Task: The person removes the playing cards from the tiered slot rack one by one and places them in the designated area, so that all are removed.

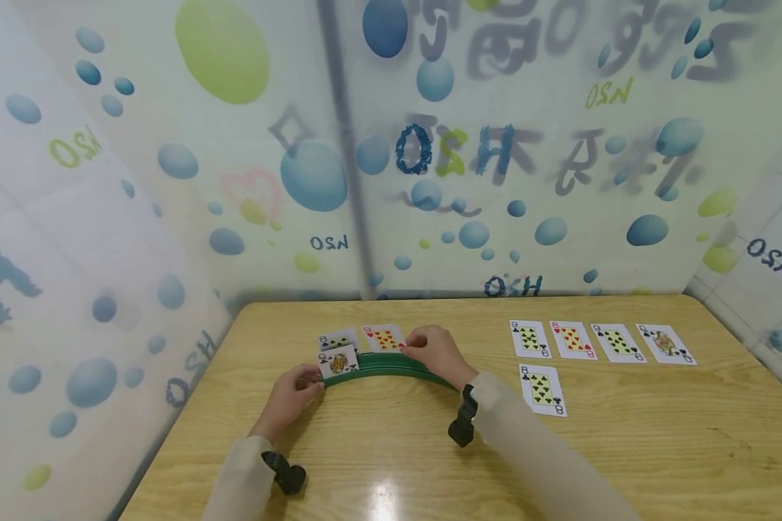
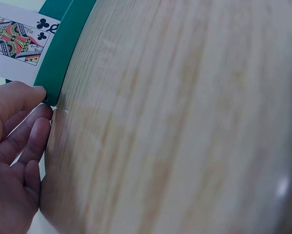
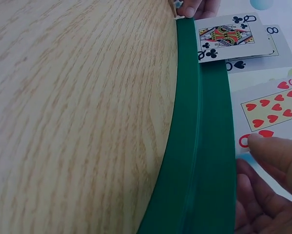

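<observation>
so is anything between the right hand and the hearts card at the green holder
No, nothing visible blocks it: the right hand has its thumb directly on a corner of the hearts card. The queen overlaps the eight, but both sit on the card's other side.

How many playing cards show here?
8: a club queen, an eight and a heart card at the green holder; further right, a row of four cards, with another card below its left half. More may be hidden behind the club queen.
</observation>
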`<state>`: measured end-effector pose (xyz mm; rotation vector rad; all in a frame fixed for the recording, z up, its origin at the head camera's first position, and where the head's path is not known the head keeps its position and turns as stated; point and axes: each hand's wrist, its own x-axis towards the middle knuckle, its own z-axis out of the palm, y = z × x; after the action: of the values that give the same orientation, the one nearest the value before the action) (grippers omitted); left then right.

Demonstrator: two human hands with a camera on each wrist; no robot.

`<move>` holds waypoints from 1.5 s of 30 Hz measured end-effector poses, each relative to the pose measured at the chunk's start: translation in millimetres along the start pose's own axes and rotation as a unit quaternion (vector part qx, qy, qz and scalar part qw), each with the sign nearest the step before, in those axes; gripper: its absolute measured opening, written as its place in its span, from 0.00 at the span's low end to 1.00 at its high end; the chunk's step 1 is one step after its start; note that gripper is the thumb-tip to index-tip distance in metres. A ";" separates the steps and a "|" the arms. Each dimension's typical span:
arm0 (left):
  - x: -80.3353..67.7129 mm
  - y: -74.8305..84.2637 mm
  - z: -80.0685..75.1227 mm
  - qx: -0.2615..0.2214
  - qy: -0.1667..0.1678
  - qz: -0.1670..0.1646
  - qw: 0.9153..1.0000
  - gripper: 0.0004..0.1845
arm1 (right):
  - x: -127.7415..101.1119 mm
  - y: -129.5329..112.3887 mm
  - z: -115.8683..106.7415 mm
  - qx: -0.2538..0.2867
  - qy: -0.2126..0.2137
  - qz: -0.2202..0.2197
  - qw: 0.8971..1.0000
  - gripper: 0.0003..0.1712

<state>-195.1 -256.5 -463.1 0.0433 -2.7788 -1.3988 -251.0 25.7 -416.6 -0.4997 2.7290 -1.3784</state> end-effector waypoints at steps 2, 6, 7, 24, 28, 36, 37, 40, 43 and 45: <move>-0.3 0.8 0.0 -0.001 0.000 -0.001 1.000 0.12 | -0.7 -0.2 -1.5 0.000 0.001 -0.002 1.000 0.04; -0.4 0.7 0.1 -0.003 -0.001 0.003 1.000 0.13 | -3.5 0.3 -5.3 -0.003 0.002 -0.015 1.000 0.03; -0.4 0.9 0.0 -0.004 -0.001 0.001 1.000 0.13 | -4.0 0.6 -6.3 -0.002 0.001 -0.015 1.000 0.03; 0.0 1.5 -1.1 0.002 -0.006 0.001 1.000 0.14 | -11.2 9.5 -26.8 0.002 0.007 0.003 1.000 0.03; 0.3 1.7 -1.1 0.001 -0.006 0.002 1.000 0.14 | -13.7 11.7 -33.8 0.000 0.005 0.005 1.000 0.03; 1.8 0.1 -0.5 0.004 -0.009 0.004 1.000 0.14 | -22.6 19.0 -50.9 0.018 -0.003 0.025 1.000 0.05; 1.7 0.2 -0.5 0.004 -0.009 0.004 1.000 0.14 | -24.2 20.1 -53.5 0.019 -0.004 0.024 1.000 0.06; 1.3 0.9 -0.8 0.004 -0.010 0.003 1.000 0.14 | -28.8 23.5 -61.4 0.014 -0.004 0.016 1.000 0.06; 0.3 1.7 -1.2 0.002 -0.008 0.004 1.000 0.14 | -33.8 26.9 -69.7 0.004 0.001 0.001 1.000 0.05; -0.4 1.8 -1.4 0.001 -0.008 0.004 1.000 0.14 | -37.4 29.8 -75.4 -0.002 0.006 -0.008 1.000 0.05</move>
<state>-194.6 -256.5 -460.8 0.0210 -2.7906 -1.3996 -237.1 112.0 -398.6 -0.5167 2.7443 -1.3831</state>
